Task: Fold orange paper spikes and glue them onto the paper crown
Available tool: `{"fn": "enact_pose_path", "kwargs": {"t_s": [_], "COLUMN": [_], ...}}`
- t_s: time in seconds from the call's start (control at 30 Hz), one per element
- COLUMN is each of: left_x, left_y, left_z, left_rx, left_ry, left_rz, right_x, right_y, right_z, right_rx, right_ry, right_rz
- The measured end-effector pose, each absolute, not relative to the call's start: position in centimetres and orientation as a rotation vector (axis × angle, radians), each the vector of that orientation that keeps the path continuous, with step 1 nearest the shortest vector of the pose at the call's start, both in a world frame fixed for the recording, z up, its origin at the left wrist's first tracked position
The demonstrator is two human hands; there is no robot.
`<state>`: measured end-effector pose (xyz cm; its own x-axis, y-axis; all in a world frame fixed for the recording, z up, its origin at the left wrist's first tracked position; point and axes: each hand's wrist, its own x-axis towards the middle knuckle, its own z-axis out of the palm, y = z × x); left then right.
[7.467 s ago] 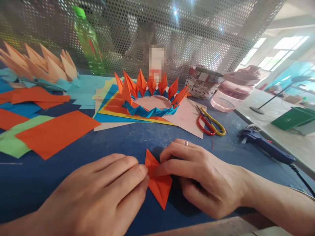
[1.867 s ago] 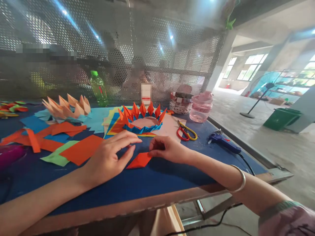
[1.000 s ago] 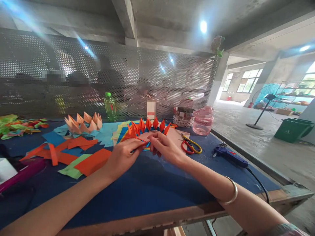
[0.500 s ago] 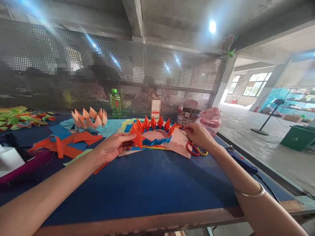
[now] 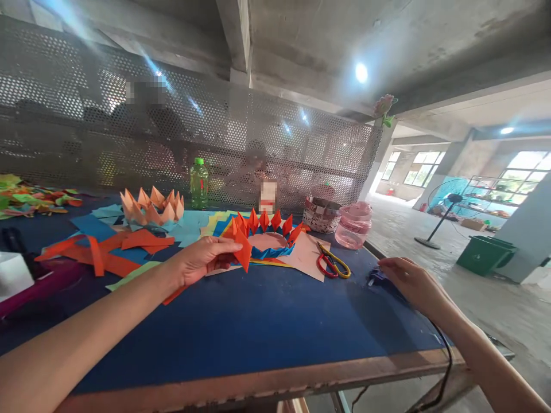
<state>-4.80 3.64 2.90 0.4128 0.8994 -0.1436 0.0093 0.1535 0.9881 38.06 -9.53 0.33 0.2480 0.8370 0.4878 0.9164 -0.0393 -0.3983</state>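
Observation:
Between the thumb and fingers of my left hand (image 5: 210, 255) is a folded orange paper piece (image 5: 243, 248), its point hanging down. Right beside it stands a ring of folded paper (image 5: 271, 251), blue at the base with orange points. My right hand (image 5: 408, 281) is closed over a blue corded tool (image 5: 379, 279) that looks like a glue gun, at the right edge of the table. The palm hides most of the tool's body, and its cord runs down past the table edge. Red-and-yellow-handled scissors (image 5: 332, 263) lie between my hands on pale paper.
A peach paper ring (image 5: 152, 211) sits back left, near orange strips (image 5: 116, 261). Behind stand a green-capped bottle (image 5: 198, 184), a patterned basket (image 5: 322, 215) and a pink jar (image 5: 353, 225). A perforated screen (image 5: 293, 149) closes the back. A fan (image 5: 439, 221) stands on the floor.
My right hand has moved right and down, from above the scissors to the blue glue gun. The left hand keeps the orange paper piece beside the ring. The view has turned slightly right.

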Motion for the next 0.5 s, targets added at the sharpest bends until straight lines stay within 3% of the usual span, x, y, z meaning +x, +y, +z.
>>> {"fn": "enact_pose_path", "kwargs": {"t_s": [0.3, 0.5], "left_x": [-4.8, -5.3], "left_y": [3.7, 5.1], "left_z": [2.6, 1.5], "left_rx": [1.295, 1.329], "left_ry": [0.954, 0.91], "left_rz": [0.775, 0.749], "right_x": [43.9, 42.1], "right_y": [-15.1, -15.2], "right_z": [-1.4, -1.0], "right_rx": [-2.077, -2.111], "right_ry": [-1.387, -1.568], "right_rz": [-0.144, -0.173]}}
